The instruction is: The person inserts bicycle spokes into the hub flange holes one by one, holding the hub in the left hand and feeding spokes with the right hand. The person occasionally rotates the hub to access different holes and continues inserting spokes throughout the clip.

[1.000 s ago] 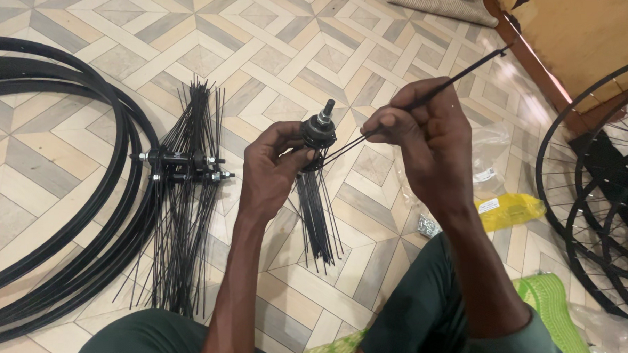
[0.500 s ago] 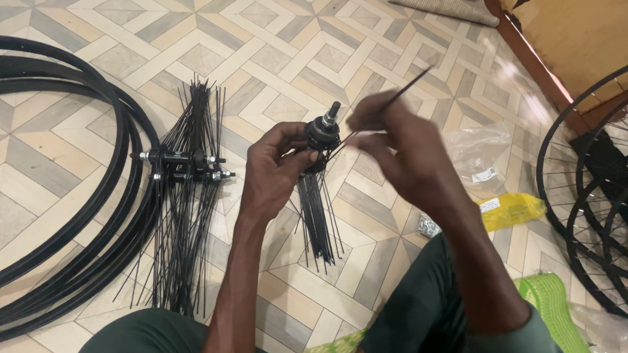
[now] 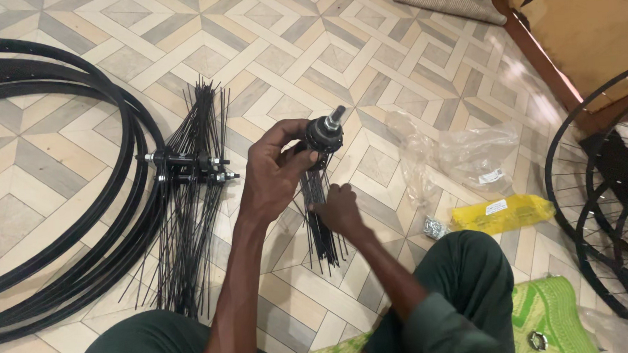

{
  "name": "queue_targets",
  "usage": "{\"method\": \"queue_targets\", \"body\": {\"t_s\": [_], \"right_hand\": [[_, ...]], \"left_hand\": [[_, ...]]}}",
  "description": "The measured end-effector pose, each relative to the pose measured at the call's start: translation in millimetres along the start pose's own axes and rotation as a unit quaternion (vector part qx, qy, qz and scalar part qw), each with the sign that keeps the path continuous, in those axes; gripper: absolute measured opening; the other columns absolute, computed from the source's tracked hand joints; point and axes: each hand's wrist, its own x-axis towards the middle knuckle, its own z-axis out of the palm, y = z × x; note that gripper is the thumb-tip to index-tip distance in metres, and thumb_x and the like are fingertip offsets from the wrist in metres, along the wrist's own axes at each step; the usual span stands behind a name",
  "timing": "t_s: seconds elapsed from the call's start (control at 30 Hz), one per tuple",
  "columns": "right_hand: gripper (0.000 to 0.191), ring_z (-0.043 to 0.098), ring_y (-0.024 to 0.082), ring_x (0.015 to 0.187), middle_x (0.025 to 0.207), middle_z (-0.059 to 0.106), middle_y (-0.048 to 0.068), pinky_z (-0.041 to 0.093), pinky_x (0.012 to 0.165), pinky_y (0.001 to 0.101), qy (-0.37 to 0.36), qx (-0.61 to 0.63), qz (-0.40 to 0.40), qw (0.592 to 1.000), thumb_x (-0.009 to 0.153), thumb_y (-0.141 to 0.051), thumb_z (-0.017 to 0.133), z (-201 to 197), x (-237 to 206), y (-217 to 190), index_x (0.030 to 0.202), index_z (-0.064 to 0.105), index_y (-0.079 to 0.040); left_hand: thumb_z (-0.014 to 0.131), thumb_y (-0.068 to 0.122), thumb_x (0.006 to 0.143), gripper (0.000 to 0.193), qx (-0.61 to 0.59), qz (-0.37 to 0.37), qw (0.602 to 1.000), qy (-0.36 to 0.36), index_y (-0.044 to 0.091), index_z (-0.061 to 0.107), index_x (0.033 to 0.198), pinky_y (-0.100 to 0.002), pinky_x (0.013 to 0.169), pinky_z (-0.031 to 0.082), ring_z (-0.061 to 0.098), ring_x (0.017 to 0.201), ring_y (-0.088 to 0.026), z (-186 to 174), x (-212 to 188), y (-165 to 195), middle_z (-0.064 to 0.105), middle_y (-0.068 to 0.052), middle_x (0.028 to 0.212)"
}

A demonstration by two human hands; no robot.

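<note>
The black wheel hub (image 3: pixel 324 136) is held above the patterned tile floor (image 3: pixel 365 35), axle end tilted up and away, with a bundle of thin black spokes (image 3: pixel 320 218) hanging from its flange down toward the floor. The left hand (image 3: pixel 272 174) is wrapped around the hub body, fingers curled closed on it. The right hand (image 3: pixel 339 210) sits lower, just beside the hanging spokes, fingertips pressed together on or among them; which single spoke it pinches cannot be told. For clean work at this stage, the hub is best kept steady and tilted so that the loose spokes hang free and do not cross, and one spoke should be separated at a time. To the left lie two more hubs with spokes (image 3: pixel 189 202) fanned on the floor, touching a stack of black rims (image 3: pixel 85 205). To the right are clear plastic bags (image 3: pixel 466 154), a yellow packet (image 3: pixel 503 211) and a small pile of metal nipples (image 3: pixel 434 226), with built wheels (image 3: pixel 600 187) at the frame edge.
</note>
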Motion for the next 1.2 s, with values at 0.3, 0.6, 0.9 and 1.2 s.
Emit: {"method": "queue_targets", "body": {"t_s": [0.3,0.6,0.9,1.2], "right_hand": [[0.044,0.065,0.036,0.103,0.113,0.064,0.021,0.055,0.088,0.0451,-0.047,0.127,0.123,0.983,0.089,-0.013,0.072,6,10,8,0.127,0.053,-0.003],[0.018,0.072,0.027,0.095,0.113,0.063,0.011,0.065,0.08,0.0406,0.085,0.431,0.019,0.898,0.103,-0.014,0.051,-58,-38,30,0.113,0.056,0.0],[0.024,0.077,0.02,0.103,0.11,0.077,0.013,0.063,0.087,0.0321,-0.046,0.217,-0.104,0.97,0.107,-0.02,0.049,-111,-79,-14,0.124,0.054,-0.004],[0.026,0.077,0.024,0.103,0.11,0.076,0.019,0.065,0.084,0.0337,0.109,0.325,-0.217,0.914,0.106,-0.007,0.053,-241,-93,-64,0.13,0.046,-0.001]], "left_hand": [[0.057,-0.008,0.101,0.035,-0.006,0.03,0.999,-0.024,-0.002,0.06,0.135,-0.025,0.088,0.057,0.064,0.1,-0.01,-1,-3,5,0.069,-0.006,0.115],[0.056,-0.006,0.101,0.034,0.014,0.006,1.0,-0.011,0.0,0.06,0.134,-0.024,0.085,0.058,0.065,0.098,-0.008,0,0,8,0.07,-0.005,0.114],[0.055,-0.005,0.102,0.034,-0.011,0.012,1.0,-0.021,-0.001,0.059,0.135,-0.025,0.09,0.057,0.065,0.1,-0.008,-5,0,2,0.071,-0.005,0.116],[0.056,-0.006,0.101,0.035,0.002,0.008,1.0,-0.015,0.0,0.06,0.135,-0.025,0.086,0.056,0.064,0.097,-0.008,-4,0,1,0.071,-0.005,0.115]]}}
